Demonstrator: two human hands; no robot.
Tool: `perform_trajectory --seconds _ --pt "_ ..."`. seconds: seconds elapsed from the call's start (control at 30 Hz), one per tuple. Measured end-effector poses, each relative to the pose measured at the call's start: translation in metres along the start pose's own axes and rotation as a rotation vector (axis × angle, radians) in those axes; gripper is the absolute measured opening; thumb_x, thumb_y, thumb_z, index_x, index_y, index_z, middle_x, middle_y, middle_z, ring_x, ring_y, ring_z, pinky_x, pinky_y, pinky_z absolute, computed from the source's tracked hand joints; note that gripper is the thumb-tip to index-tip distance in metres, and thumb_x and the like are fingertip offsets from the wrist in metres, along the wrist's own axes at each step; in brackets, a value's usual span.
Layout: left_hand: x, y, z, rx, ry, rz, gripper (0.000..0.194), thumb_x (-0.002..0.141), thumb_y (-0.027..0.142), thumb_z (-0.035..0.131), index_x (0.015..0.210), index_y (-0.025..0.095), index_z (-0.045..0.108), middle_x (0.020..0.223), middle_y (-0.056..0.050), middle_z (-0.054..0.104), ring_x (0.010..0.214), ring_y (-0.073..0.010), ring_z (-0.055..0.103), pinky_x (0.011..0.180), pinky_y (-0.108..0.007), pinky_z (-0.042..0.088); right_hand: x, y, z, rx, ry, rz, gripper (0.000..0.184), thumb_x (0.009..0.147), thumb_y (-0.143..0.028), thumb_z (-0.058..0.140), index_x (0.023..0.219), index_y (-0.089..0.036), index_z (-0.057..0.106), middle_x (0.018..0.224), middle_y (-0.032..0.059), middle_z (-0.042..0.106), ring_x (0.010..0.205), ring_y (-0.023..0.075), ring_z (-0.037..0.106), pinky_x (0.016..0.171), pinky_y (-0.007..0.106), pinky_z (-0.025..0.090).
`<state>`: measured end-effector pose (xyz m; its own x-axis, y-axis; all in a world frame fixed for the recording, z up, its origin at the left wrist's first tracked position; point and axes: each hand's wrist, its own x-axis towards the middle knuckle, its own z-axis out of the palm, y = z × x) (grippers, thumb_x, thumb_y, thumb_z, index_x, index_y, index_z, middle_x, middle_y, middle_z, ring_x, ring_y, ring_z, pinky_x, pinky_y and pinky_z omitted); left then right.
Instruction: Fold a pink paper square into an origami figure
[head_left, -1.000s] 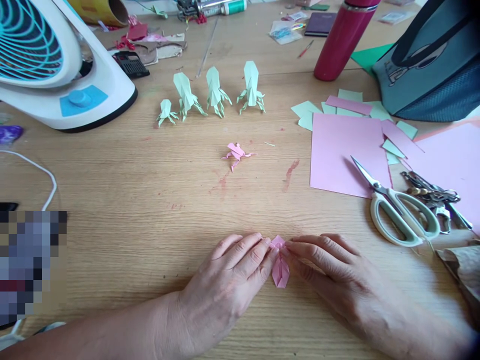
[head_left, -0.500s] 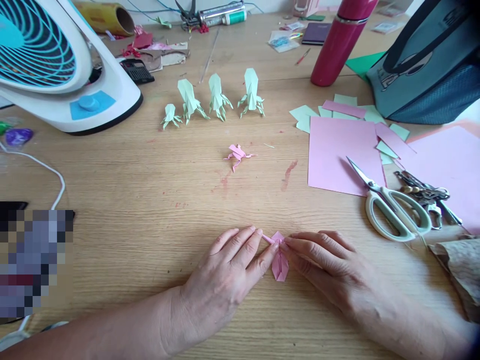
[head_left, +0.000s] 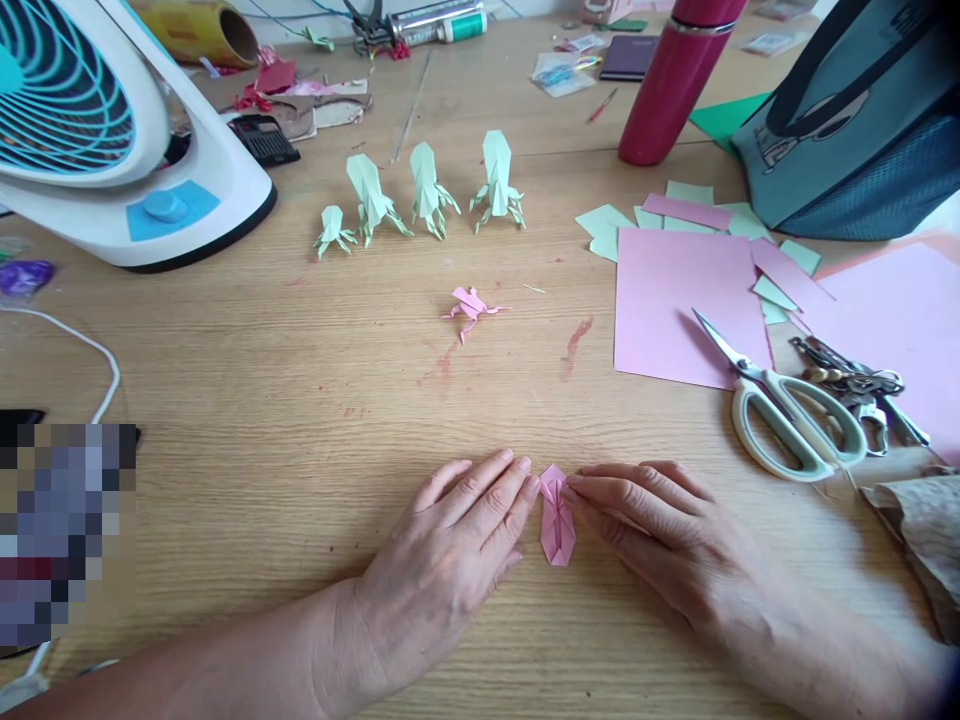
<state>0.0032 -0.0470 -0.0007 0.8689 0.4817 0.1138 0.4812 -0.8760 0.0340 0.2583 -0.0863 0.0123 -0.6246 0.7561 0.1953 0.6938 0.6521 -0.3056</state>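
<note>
A small piece of folded pink paper [head_left: 558, 535] lies on the table between my hands, narrow and creased down its middle. My right hand [head_left: 660, 530] pinches its upper right side between thumb and fingertips. My left hand [head_left: 465, 525] rests palm down at the left, its fingers stretched out and lying flat. Its fingertips touch or nearly touch the paper's upper left edge, and whatever is under them is hidden. Farther back sits a pink origami frog-like figure [head_left: 469, 305] with thin spread legs. Behind it stand several pale green origami figures [head_left: 497, 175] in a row.
Scissors [head_left: 787, 405] lie at the right, partly over a pink sheet [head_left: 682, 310], beside a bunch of keys [head_left: 862, 385]. Green and pink paper scraps [head_left: 690, 208] are behind. A red bottle [head_left: 675, 90] and a bag [head_left: 855, 150] stand back right; a fan [head_left: 202, 190] stands left.
My left thumb has come off the folded pink paper and drawn back left. The thin pink strip at its left is now covered by my left fingers. My right hand keeps its pinch.
</note>
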Motion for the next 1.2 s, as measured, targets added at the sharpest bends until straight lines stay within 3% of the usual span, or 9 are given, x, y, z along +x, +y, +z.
perform_trajectory --seconds 0.43,0.7,0.93,1.07,1.2 --pt "0.004 0.007 0.003 0.114 0.003 -0.008 0.045 0.105 0.019 0.03 0.146 0.013 0.048 0.15 -0.008 0.053 0.138 -0.0288 0.046 0.113 -0.048 0.032 0.0 0.002 0.004 0.015 -0.001 -0.003 0.045 0.107 -0.017 0.027 0.137 -0.017 0.06 0.122 0.0128 0.069 0.107 0.0237 0.064 0.089 0.037 0.052" --pt "0.001 0.008 0.008 0.059 -0.057 -0.008 0.052 0.106 0.034 0.038 0.155 0.017 0.033 0.158 -0.005 0.041 0.145 -0.0274 0.039 0.119 -0.047 0.024 -0.003 0.003 0.01 0.011 0.035 0.003 0.042 0.106 -0.02 0.03 0.136 -0.017 0.06 0.125 0.0126 0.069 0.116 0.0246 0.061 0.093 0.038 0.049" --pt "0.003 0.011 0.009 0.061 -0.007 0.004 0.052 0.104 0.037 0.043 0.15 0.012 0.042 0.152 -0.011 0.05 0.141 -0.0314 0.045 0.119 -0.046 0.027 -0.004 0.002 0.014 0.0 0.052 -0.019 0.04 0.103 -0.015 0.036 0.134 -0.019 0.061 0.124 0.0133 0.068 0.111 0.0262 0.061 0.089 0.041 0.048" --pt "0.003 0.015 0.01 0.014 -0.052 -0.047 0.062 0.1 0.046 0.049 0.151 0.013 0.039 0.155 -0.014 0.045 0.143 -0.0365 0.041 0.116 -0.052 0.032 -0.006 0.001 0.017 -0.061 0.022 -0.005 0.039 0.1 -0.011 0.041 0.134 -0.019 0.059 0.128 0.0145 0.065 0.111 0.0268 0.061 0.09 0.043 0.047" --pt "0.006 0.017 0.01 -0.008 -0.078 -0.061 0.065 0.099 0.044 0.053 0.152 0.011 0.037 0.157 -0.017 0.04 0.147 -0.0363 0.035 0.119 -0.051 0.03 -0.006 -0.006 0.017 -0.101 -0.01 0.028 0.037 0.099 -0.01 0.045 0.13 -0.02 0.061 0.126 0.0141 0.064 0.111 0.0277 0.061 0.092 0.044 0.047"
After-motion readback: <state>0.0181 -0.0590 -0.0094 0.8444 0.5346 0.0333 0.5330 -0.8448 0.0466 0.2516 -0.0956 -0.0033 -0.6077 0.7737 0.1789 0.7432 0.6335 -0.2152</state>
